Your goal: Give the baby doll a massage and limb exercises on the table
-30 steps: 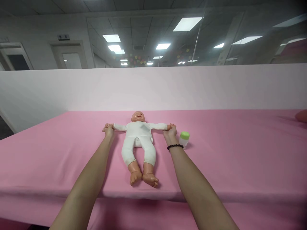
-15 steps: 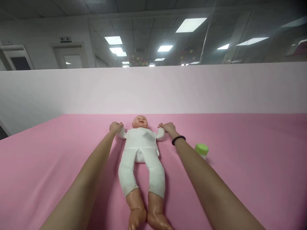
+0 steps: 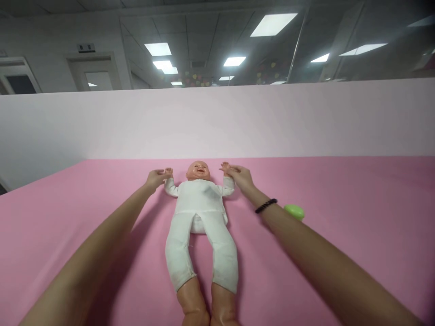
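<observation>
A baby doll [image 3: 200,197] in a white top and trousers lies on its back on a pink padded surface [image 3: 272,258], bare feet towards me. Both its forearms point up beside its head. My left hand [image 3: 156,179] is at the doll's hand on the left, fingers stretched out with the tips at its wrist, not wrapped round it. On the other side, my right hand [image 3: 242,177] has its fingertips and thumb on the doll's other hand and wrist. A black braided band [image 3: 266,206] circles my right wrist.
Right of my right forearm stands a container with a green lid [image 3: 294,211], partly hidden by the arm. A low white wall [image 3: 204,122] runs along the far edge of the pink surface, with glass panels above it.
My left hand has loosened from the doll's hand, its fingers straighter. Both my forearms have spread outwards. The doll's hands now point up more. The view has shifted slightly.
</observation>
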Tool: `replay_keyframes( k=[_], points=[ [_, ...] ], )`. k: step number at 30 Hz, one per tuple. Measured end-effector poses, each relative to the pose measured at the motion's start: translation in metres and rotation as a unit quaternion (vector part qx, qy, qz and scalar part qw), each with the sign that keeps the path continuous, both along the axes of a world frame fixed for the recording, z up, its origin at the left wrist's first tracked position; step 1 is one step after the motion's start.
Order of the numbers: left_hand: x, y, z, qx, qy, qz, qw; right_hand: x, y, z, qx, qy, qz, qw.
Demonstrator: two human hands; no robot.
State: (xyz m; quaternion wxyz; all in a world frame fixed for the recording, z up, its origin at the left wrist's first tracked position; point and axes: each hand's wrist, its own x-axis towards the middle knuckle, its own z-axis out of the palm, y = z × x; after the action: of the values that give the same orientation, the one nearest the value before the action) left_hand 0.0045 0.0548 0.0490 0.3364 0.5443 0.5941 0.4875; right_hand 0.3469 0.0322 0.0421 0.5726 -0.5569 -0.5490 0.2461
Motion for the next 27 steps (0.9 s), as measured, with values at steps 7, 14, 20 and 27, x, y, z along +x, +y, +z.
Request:
replay_keyframes(
  k=[7, 14, 20, 27],
  points=[
    [-0.025, -0.086, 0.008, 0.156, 0.166, -0.236, 0.945, 0.030, -0.110, 0.038, 0.197, -0.386, 0.258, 0.864],
    [-0.027, -0.117, -0.009, 0.110, 0.272, -0.361, 0.885, 0.040, -0.133, 0.005, 0.142, -0.524, 0.306, 0.782],
    [-0.002, -0.064, -0.002, 0.244, 0.102, -0.079, 0.961, 0.015, -0.083, 0.035, 0.173, -0.168, 0.068, 0.968],
    [0.011, 0.020, -0.011, 0.022, 0.035, 0.053, 0.998, -0.007, 0.004, 0.015, -0.136, -0.191, -0.072, 0.969]
  ],
)
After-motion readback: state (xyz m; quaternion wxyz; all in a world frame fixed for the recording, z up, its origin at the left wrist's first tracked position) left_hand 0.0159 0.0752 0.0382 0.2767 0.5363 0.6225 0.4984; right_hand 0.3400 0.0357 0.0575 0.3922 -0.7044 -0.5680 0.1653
